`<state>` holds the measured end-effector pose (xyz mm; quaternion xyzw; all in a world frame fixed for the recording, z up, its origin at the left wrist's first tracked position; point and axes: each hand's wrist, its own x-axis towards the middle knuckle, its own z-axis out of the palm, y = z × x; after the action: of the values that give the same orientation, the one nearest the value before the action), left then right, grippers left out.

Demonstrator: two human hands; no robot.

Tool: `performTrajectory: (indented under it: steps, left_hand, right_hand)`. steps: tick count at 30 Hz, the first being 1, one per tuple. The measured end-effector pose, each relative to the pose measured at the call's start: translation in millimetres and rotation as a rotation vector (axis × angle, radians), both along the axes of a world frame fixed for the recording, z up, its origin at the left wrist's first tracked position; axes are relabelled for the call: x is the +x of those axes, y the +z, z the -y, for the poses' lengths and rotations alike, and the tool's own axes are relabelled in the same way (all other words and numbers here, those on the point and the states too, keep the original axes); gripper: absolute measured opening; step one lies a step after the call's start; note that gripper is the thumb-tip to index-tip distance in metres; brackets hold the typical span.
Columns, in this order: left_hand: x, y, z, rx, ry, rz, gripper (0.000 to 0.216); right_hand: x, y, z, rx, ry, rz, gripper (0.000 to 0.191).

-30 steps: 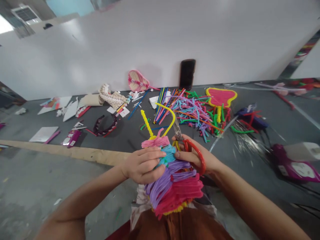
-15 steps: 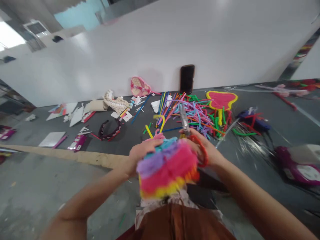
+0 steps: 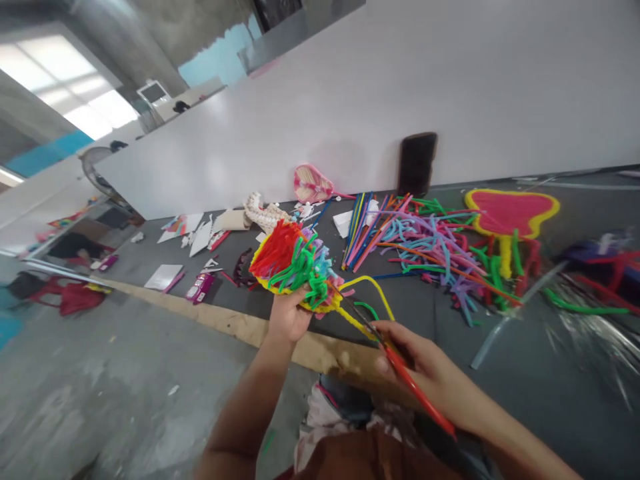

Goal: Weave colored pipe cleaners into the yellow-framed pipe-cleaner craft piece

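Observation:
My left hand (image 3: 291, 312) grips a pipe-cleaner craft piece (image 3: 295, 263) with red, green and light blue tufts and a yellow border. Two yellow pipe-cleaner ends stick out from its right side. My right hand (image 3: 425, 367) is closed around red-handled scissors (image 3: 417, 393), whose blades point toward the craft piece's right edge. Whether the blades touch it I cannot tell. Behind the scissors lies a heap of loose pipe cleaners (image 3: 425, 233) in many colours.
A phone (image 3: 417, 163) leans on the white partition (image 3: 350, 113). To the right lies a pink shape with yellow edging (image 3: 513, 212). A pink fan-shaped piece (image 3: 311, 183), a dark headband (image 3: 244, 269) and a purple device (image 3: 200, 288) are on the grey table (image 3: 450, 360).
The craft piece has turned over, from pink and purple bands to red and green tufts, and moved up and left. The scissors have swung toward it. The view has shifted left and tilted.

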<state>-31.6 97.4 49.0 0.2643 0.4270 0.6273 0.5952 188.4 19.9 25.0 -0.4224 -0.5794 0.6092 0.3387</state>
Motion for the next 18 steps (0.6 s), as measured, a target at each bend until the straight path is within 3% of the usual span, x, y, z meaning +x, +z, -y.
performTrajectory:
  steps: [7, 12, 18]
  left_hand:
    - [-12.8, -14.5, -2.9, -0.002, -0.016, -0.051, 0.044]
    - [-16.5, -20.7, -5.4, -0.004, 0.011, -0.092, 0.045]
    - [-17.3, -26.7, -6.7, -0.026, -0.009, -0.094, 0.049]
  right_hand:
    - [-5.6, 12.9, -8.0, 0.128, 0.048, 0.182, 0.039]
    - [-1.8, 5.3, -12.2, 0.231, 0.031, 0.392, 0.040]
    - [1.7, 0.6, -17.4, 0.301, 0.030, 0.402, 0.039]
